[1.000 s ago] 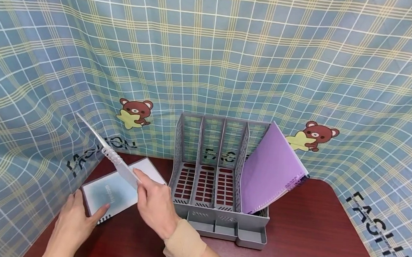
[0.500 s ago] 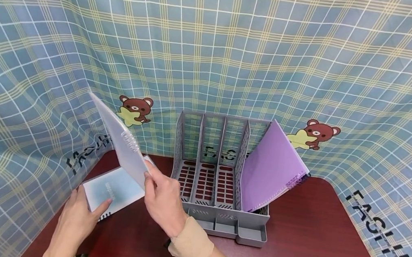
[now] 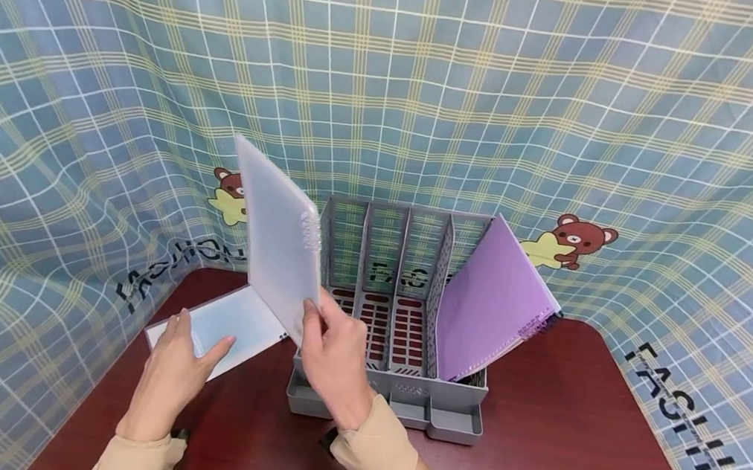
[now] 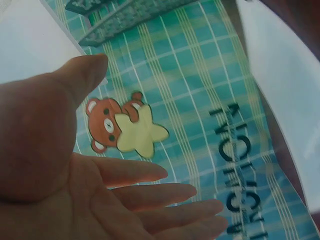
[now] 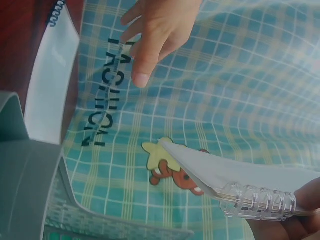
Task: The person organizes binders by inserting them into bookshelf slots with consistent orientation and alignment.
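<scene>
My right hand pinches a white spiral notebook near its lower right edge and holds it tilted up in the air. Its clear coil shows in the right wrist view, where the notebook is seen nearly edge-on. On the left of the table lies a pale blue notebook with a dark coil. My left hand hovers over that one's near left part, fingers extended and thumb apart. From the left wrist view the hand has nothing in its palm. The raised notebook hides part of the lying one.
A grey desk file rack with upright dividers and small front trays stands mid-table. A purple spiral notebook leans in its rightmost slot. Checked cloth hangs behind and on both sides of the dark red table.
My right hand has lifted the white notebook and carried it to the right, toward the rack, turning its face more into view. The left hand has moved slightly right and up.
</scene>
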